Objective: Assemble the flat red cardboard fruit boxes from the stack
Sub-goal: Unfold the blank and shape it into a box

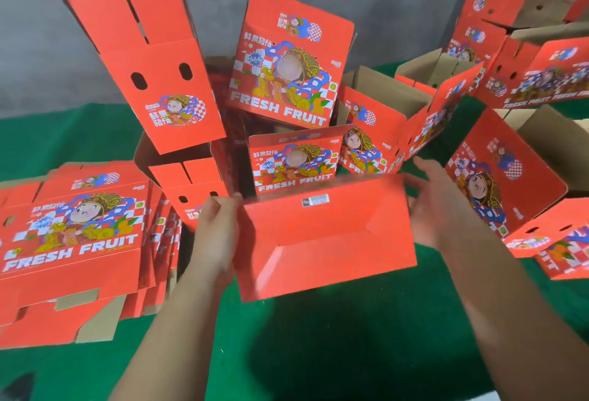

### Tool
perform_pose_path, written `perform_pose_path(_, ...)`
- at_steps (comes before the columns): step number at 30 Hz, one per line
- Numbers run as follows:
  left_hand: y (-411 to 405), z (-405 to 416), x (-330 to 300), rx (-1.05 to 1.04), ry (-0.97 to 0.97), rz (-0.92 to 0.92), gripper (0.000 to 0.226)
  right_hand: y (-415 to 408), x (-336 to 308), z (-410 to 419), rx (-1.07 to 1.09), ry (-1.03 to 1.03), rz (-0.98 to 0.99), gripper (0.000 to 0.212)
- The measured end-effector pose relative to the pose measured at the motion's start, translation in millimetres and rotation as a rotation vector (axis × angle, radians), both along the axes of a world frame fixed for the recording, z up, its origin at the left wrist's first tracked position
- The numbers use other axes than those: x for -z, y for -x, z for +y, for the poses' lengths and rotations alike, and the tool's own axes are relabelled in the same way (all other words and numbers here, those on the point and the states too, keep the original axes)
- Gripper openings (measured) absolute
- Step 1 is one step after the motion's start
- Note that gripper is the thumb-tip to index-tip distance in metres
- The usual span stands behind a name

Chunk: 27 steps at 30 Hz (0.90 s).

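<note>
A red cardboard fruit box [325, 238] hangs in front of me with its folded bottom panels facing me and a small white label near the top edge. My left hand [215, 231] grips its left side, fingers curled over the edge. On the right side, my right hand [436, 206] presses flat against the box with fingers spread. The stack of flat red boxes [73, 235] printed "FRESH FRUIT" lies on the green cloth at the left.
Several assembled red boxes pile up ahead: a tall open one [149, 59] at upper left, one [287, 63] in the middle, more [510, 174] to the right. Green cloth [318, 353] covers the surface. A grey wall [398, 2] stands behind.
</note>
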<state>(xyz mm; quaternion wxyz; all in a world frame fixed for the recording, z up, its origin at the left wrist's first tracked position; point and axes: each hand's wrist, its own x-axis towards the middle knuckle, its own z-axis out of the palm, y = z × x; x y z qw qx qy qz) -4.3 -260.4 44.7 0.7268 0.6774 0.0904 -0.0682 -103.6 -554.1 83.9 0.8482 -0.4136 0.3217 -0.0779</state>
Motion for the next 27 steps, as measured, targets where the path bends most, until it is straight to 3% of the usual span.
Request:
perform_pose_path(1,8,-4,3,-0.004,0.022,-0.071,0.009,5,5,-2,-0.071,-0.004,0.034,0.056)
perform_pose_path(4,21,-7,15,0.089,0.246,-0.236,0.029,23,23,-1,-0.308,-0.113,0.068,0.060)
perform_pose_path(6,19,-1,21,0.207,0.286,-0.338,0.040,37,39,0,-0.379,-0.198,0.003,0.064)
perform_pose_path(9,12,-2,25,0.395,0.214,-0.451,0.055,56,62,-4,-0.445,-0.183,-0.156,0.074)
perform_pose_path(13,15,-16,29,0.550,-0.058,-0.447,0.065,77,67,-11,-0.430,-0.095,-0.103,0.092)
perform_pose_path(17,21,-33,31,0.540,-0.754,-0.556,0.054,73,80,-6,-0.260,0.203,-0.006,0.098)
perform_pose_path(18,26,-38,32,0.568,-0.795,-0.541,0.058,70,85,-5,-0.195,0.259,-0.020,0.105)
perform_pose_path(21,34,-48,48,0.680,-0.539,-0.463,0.072,74,99,-12,-0.033,0.366,-0.125,0.124)
perform_pose_path(24,38,-48,65,0.696,-0.583,-0.335,0.055,89,111,-29,0.089,0.626,-0.222,0.118)
perform_pose_path(27,42,-48,78,0.715,-0.575,-0.167,0.038,96,127,-51,0.316,0.777,-0.141,0.124)
